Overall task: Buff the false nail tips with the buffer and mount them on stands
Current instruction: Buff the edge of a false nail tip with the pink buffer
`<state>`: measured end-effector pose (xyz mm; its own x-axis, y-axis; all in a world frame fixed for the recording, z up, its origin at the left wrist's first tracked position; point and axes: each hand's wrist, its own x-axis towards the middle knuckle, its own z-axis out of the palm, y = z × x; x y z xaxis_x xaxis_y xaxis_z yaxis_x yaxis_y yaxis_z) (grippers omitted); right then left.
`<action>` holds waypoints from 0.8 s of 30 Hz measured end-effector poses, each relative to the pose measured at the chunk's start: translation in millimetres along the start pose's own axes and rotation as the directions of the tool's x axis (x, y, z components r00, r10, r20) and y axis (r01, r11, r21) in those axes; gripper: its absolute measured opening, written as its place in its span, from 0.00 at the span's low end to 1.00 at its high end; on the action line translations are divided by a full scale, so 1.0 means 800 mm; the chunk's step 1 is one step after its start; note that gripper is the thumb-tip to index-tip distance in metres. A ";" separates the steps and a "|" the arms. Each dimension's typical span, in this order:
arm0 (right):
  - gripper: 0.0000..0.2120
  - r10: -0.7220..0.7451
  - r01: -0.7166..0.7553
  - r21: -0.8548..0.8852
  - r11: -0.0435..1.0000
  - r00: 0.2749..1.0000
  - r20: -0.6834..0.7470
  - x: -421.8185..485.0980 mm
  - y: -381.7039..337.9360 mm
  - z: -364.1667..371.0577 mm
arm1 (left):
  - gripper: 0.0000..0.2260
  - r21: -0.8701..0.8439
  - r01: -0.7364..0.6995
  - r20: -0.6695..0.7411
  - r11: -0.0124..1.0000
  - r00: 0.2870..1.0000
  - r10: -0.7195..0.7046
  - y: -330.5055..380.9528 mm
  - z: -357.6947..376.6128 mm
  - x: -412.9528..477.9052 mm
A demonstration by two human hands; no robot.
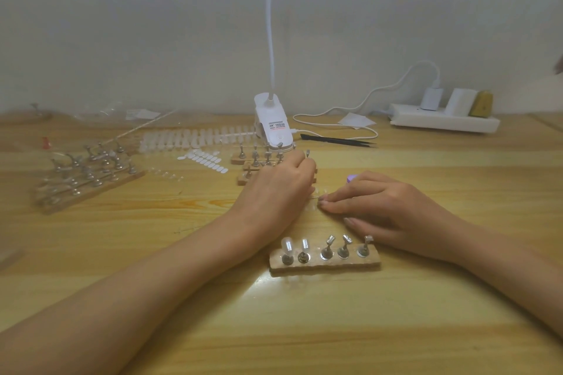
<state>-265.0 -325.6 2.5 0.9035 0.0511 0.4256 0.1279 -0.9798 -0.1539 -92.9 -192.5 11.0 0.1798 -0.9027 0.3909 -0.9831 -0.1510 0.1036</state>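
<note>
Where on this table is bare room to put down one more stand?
Bare table lies between the near stand and the near edge, and between the right hand and the power strip. Crowded: around the left hand, lamp base and tips.

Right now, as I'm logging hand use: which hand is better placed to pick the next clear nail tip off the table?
Likely the right hand: its fingertips touch the clear nail tips on the table, while the left hand is pinching a raised metal stand.
</note>
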 end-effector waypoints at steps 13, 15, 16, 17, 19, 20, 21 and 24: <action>0.13 0.026 -0.025 0.033 0.999 0.999 -0.044 0.001 -0.008 -0.002 | 0.04 -0.140 0.018 0.037 0.990 0.999 -0.013 -0.007 0.000 0.011; 0.11 0.034 -0.028 0.086 0.996 0.997 -0.068 0.000 -0.005 -0.001 | 0.05 -0.223 -0.021 -0.020 0.975 1.000 0.016 -0.012 -0.001 0.006; 0.10 0.056 -0.044 0.123 0.991 0.993 -0.102 -0.001 -0.004 -0.002 | 0.06 -0.256 -0.051 -0.066 0.965 0.997 0.036 -0.013 -0.003 0.003; 0.11 0.109 -0.081 0.179 0.981 0.982 -0.154 -0.001 -0.003 -0.002 | 0.07 -0.279 -0.091 -0.119 0.956 0.991 0.059 -0.014 -0.005 0.000; 0.13 0.305 -0.212 0.358 0.909 0.925 -0.228 0.001 -0.006 -0.005 | 0.08 -0.290 -0.184 -0.219 0.939 0.968 0.122 -0.011 -0.011 -0.002; 0.14 0.402 -0.265 0.469 0.842 0.889 -0.219 0.004 -0.008 -0.005 | 0.08 -0.281 -0.230 -0.257 0.932 0.953 0.157 -0.008 -0.014 -0.003; 0.13 0.470 -0.299 0.560 0.772 0.863 -0.186 0.005 -0.010 -0.004 | 0.08 -0.269 -0.267 -0.288 0.925 0.939 0.187 -0.004 -0.016 -0.004; 0.08 0.495 -0.308 0.612 0.728 0.855 -0.159 0.007 -0.012 -0.002 | 0.08 -0.216 -0.275 -0.320 0.937 0.926 0.198 0.005 -0.018 -0.006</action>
<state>-261.7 -316.6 7.9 0.7703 -0.4716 0.4292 0.0658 -0.6107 -0.7891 -97.2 -183.4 22.7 -0.0173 -0.7372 0.6755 -0.9630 0.1941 0.1871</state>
